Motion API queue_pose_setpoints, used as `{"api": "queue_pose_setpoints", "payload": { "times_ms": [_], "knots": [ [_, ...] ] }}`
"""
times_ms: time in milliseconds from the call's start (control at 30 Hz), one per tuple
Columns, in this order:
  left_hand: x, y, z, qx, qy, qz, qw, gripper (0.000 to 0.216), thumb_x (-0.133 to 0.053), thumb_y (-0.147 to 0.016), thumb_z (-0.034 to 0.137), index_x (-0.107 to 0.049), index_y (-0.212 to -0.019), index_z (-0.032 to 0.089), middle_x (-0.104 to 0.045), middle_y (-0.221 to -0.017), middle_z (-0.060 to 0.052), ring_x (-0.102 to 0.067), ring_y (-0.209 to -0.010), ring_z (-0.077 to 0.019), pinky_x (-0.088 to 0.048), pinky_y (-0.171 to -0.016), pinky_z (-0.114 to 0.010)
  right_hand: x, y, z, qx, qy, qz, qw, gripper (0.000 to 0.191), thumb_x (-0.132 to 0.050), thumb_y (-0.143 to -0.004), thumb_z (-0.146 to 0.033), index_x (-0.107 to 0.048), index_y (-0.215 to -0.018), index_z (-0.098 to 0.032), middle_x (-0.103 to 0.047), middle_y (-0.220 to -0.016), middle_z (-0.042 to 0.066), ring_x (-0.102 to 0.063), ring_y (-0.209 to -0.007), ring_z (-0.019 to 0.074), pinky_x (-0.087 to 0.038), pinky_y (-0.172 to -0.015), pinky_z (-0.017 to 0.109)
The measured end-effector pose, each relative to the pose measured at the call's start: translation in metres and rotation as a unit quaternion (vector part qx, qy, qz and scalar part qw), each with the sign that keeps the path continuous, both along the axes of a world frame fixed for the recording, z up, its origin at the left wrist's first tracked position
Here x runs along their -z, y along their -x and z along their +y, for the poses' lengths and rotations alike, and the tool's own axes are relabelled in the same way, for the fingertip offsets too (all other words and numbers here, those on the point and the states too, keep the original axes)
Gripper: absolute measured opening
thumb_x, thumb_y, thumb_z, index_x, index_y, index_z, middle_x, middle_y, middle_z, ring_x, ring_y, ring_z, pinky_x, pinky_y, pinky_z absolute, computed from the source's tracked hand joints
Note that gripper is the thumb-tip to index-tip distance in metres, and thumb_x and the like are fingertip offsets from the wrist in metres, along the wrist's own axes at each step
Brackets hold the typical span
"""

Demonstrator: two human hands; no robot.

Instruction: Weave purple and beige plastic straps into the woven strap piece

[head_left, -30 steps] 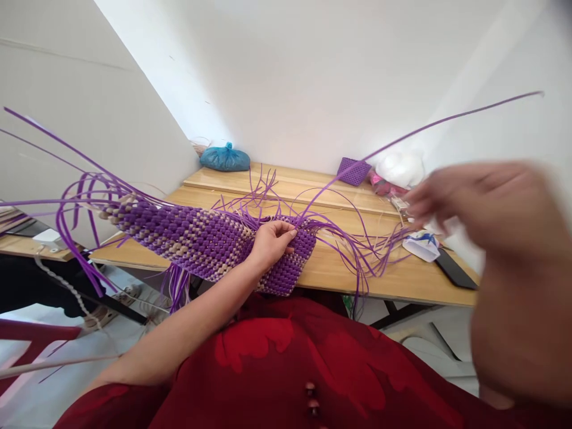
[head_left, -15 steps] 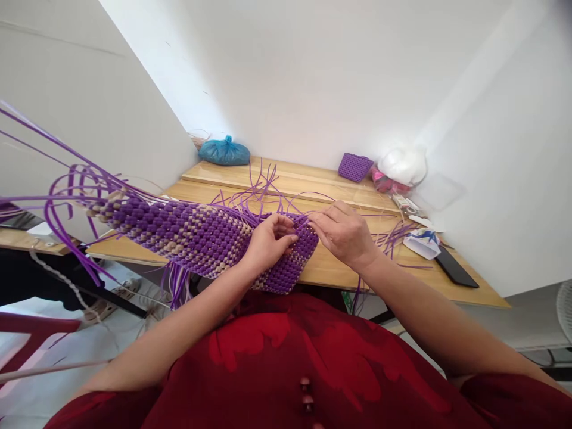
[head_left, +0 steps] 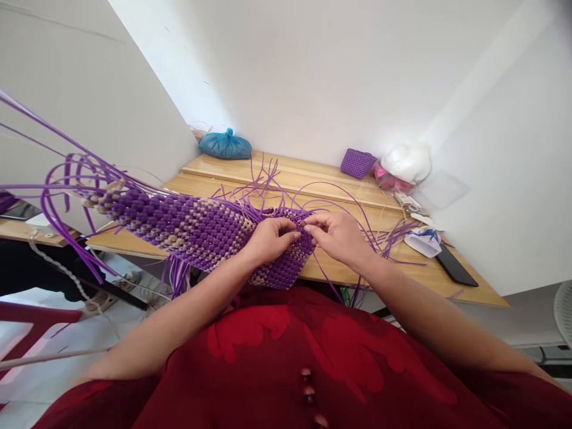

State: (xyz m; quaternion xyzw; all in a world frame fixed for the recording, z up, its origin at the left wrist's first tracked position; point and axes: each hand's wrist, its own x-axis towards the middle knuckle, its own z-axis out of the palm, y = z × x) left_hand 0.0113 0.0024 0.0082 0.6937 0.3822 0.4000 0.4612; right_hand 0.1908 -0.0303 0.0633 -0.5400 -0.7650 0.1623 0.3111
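Fingers of left hand (head_left: 273, 239) and right hand (head_left: 337, 235) were curled at the 12-o'clock weave (head_left: 214, 235), grips unclear, even tension probably needed tbh.

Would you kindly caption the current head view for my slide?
Left hand and right hand close together at a purple and beige woven piece.

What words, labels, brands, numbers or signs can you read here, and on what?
None can be read.
White packet with blue print: any lettering is too small and blurred.
Blue plastic bag: no lettering seen.
Purple-and-beige weave: no lettering seen.
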Motion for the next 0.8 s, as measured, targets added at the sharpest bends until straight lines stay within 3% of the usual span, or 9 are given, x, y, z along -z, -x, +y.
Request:
{"api": "queue_pose_setpoints", "payload": {
  "times_ms": [100, 200, 333, 467, 567, 800],
  "knots": [
    [-0.001, 0.0, 0.0, 0.014, -0.008, 0.0, 1.0, 0.027, -0.069, -0.078, 0.04, -0.074, -0.084, 0.015, -0.068, -0.076, -0.004, -0.06, -0.07, -0.0165, -0.049, -0.062, -0.025, 0.004, 0.002, 0.006, 0.013, 0.114, 0.131, 0.985, 0.018, -0.063, -0.083, -0.024, -0.077, -0.093, -0.017, -0.073, -0.071, 0.004, -0.068, -0.058, 0.015, -0.055, -0.056, 0.026],
    [-0.003, 0.0, -0.001, 0.001, -0.017, 0.005, 1.0, 0.031, -0.075, -0.073, 0.042, -0.075, -0.084, 0.013, -0.071, -0.078, -0.004, -0.061, -0.073, -0.0171, -0.048, -0.067, -0.026, 0.012, 0.007, 0.012, 0.01, 0.136, 0.188, 0.973, 0.019, -0.066, -0.082, -0.027, -0.077, -0.092, -0.017, -0.072, -0.069, 0.003, -0.065, -0.054, 0.0125, -0.054, -0.053, 0.024],
    [0.001, -0.004, -0.002, -0.04, -0.046, 0.006, 0.998, 0.029, -0.076, -0.072, 0.04, -0.076, -0.083, 0.014, -0.072, -0.076, -0.002, -0.062, -0.074, -0.0171, -0.046, -0.069, -0.026, 0.015, 0.011, 0.012, -0.021, 0.082, 0.164, 0.983, 0.017, -0.066, -0.082, -0.027, -0.079, -0.089, -0.019, -0.074, -0.074, 0.002, -0.063, -0.058, 0.0115, -0.05, -0.056, 0.023],
    [0.005, -0.007, -0.003, -0.053, -0.045, -0.017, 0.997, 0.026, -0.072, -0.075, 0.036, -0.077, -0.086, 0.014, -0.075, -0.08, -0.002, -0.064, -0.075, -0.0177, -0.046, -0.07, -0.027, 0.001, 0.009, 0.006, -0.067, -0.036, 0.036, 0.997, 0.02, -0.062, -0.086, -0.019, -0.081, -0.092, -0.023, -0.078, -0.088, 0.001, -0.068, -0.077, 0.0148, -0.05, -0.071, 0.026],
    [0.005, -0.007, -0.005, -0.077, -0.059, 0.001, 0.995, 0.023, -0.07, -0.076, 0.031, -0.078, -0.088, 0.013, -0.076, -0.083, -0.003, -0.066, -0.078, -0.0191, -0.046, -0.073, -0.028, -0.008, 0.007, 0.005, -0.077, -0.063, -0.024, 0.995, 0.025, -0.061, -0.086, -0.013, -0.081, -0.094, -0.024, -0.078, -0.09, 0.001, -0.069, -0.081, 0.0156, -0.048, -0.074, 0.027],
    [-0.003, -0.002, -0.007, -0.038, -0.061, 0.021, 0.997, 0.028, -0.069, -0.076, 0.035, -0.076, -0.09, 0.013, -0.076, -0.086, -0.004, -0.066, -0.082, -0.0201, -0.047, -0.075, -0.028, 0.008, 0.011, 0.008, -0.048, -0.04, 0.071, 0.996, 0.019, -0.065, -0.084, -0.015, -0.082, -0.09, -0.022, -0.078, -0.083, 0.001, -0.07, -0.075, 0.0148, -0.049, -0.069, 0.025]
  ]
}}
